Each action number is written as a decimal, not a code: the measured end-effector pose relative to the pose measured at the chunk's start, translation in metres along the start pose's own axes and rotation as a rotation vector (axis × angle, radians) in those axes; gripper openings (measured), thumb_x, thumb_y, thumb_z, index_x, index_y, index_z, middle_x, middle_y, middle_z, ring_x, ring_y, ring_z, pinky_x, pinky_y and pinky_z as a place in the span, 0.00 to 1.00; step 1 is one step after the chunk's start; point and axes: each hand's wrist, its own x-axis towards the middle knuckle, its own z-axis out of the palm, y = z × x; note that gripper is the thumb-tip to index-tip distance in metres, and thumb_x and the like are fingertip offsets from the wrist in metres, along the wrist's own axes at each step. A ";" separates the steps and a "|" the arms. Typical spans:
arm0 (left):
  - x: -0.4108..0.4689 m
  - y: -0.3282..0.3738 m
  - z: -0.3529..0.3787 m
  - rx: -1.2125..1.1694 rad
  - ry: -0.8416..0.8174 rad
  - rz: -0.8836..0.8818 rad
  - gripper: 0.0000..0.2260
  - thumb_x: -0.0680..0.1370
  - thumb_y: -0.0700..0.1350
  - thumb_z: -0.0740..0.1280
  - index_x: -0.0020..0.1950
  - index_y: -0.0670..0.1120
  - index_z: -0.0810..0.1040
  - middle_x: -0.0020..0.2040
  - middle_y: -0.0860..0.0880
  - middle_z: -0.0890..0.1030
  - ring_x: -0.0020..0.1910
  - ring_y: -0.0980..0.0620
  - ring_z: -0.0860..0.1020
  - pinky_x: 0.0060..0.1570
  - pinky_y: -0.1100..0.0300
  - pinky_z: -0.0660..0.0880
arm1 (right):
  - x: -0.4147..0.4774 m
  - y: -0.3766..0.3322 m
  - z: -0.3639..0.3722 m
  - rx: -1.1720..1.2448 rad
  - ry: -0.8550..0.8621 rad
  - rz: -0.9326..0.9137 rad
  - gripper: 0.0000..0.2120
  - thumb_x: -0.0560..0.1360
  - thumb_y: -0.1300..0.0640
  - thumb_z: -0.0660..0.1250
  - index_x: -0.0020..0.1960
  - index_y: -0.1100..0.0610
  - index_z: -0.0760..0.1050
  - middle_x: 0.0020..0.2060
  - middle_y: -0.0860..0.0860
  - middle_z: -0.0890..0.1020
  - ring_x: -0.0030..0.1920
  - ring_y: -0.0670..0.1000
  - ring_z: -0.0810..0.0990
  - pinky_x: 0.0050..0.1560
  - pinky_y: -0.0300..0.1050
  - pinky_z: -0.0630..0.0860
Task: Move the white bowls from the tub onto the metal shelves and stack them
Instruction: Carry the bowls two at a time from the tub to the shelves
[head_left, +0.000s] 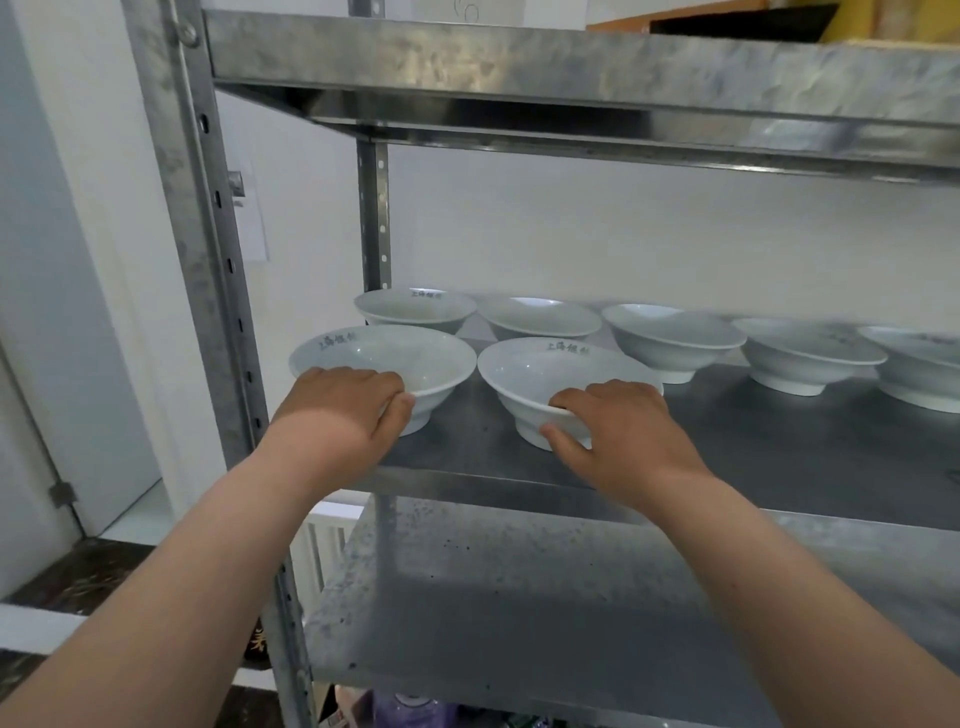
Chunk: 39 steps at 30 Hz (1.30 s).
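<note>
Several white bowls stand singly on the middle metal shelf (753, 447), none stacked. My left hand (348, 410) grips the near rim of the front left bowl (410, 358), fingers curled over the edge. With fingers over the rim and thumb against the foot, my right hand (618, 421) holds the front bowl beside it (545, 369). Both bowls rest on the shelf. Behind them a back row runs rightward: a bowl with dark lettering (415, 309), a plain one (540, 317), another (675, 332), and more towards the right edge. The tub is out of view.
A bare metal shelf (519, 597) juts out below my arms. Another shelf (571, 73) hangs overhead with cardboard on it. The perforated shelf post (213, 270) stands left of the bowls; a white wall lies behind. Bottles show at the bottom.
</note>
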 end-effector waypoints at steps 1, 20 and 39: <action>0.001 -0.001 0.002 0.004 0.000 -0.008 0.23 0.77 0.59 0.40 0.43 0.53 0.72 0.35 0.54 0.75 0.36 0.48 0.73 0.39 0.55 0.63 | 0.001 0.000 0.002 0.006 0.013 0.012 0.16 0.78 0.38 0.55 0.57 0.44 0.76 0.37 0.43 0.75 0.43 0.49 0.73 0.50 0.44 0.62; 0.014 -0.003 0.010 0.029 -0.057 -0.084 0.19 0.81 0.56 0.45 0.43 0.52 0.72 0.37 0.53 0.77 0.36 0.48 0.74 0.40 0.55 0.63 | 0.016 0.005 0.016 -0.014 0.088 0.024 0.27 0.77 0.33 0.47 0.40 0.49 0.75 0.29 0.46 0.73 0.34 0.52 0.73 0.39 0.46 0.63; -0.022 0.027 -0.005 0.013 -0.108 -0.079 0.27 0.80 0.54 0.59 0.79 0.55 0.57 0.76 0.48 0.66 0.76 0.44 0.60 0.76 0.46 0.53 | -0.026 -0.011 -0.009 0.029 -0.106 0.031 0.30 0.79 0.43 0.57 0.78 0.45 0.52 0.77 0.54 0.58 0.78 0.55 0.52 0.77 0.57 0.52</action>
